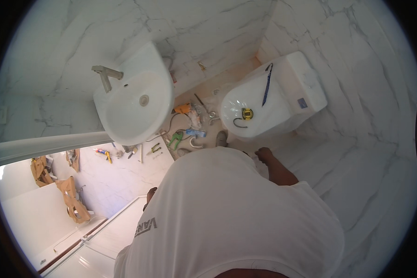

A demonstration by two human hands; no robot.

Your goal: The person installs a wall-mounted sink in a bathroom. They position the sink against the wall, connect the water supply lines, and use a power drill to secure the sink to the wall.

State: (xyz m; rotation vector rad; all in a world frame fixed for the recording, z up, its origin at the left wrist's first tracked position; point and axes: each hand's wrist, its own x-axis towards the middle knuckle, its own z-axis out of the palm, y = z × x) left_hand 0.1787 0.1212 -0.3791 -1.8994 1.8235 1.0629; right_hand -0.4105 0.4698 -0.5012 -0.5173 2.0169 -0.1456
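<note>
Grey-veined white walls (208, 28) surrounded a white ceramic washbasin (118, 111), beige faucet (105, 78) mounted; a green tool (176, 138) near it suggested unfinished work. Left hand (151, 192) and right hand (263, 154) had unclear grip.

The white toilet (278, 99) stands at the upper right of the view with its glossy lid (236, 103) down, clear plastic film (289, 122) along its side and a small blue label (302, 103) on its cistern (305, 81), while a yellow-and-black tape measure (247, 113) lies on the lid's rounded front half.
</note>
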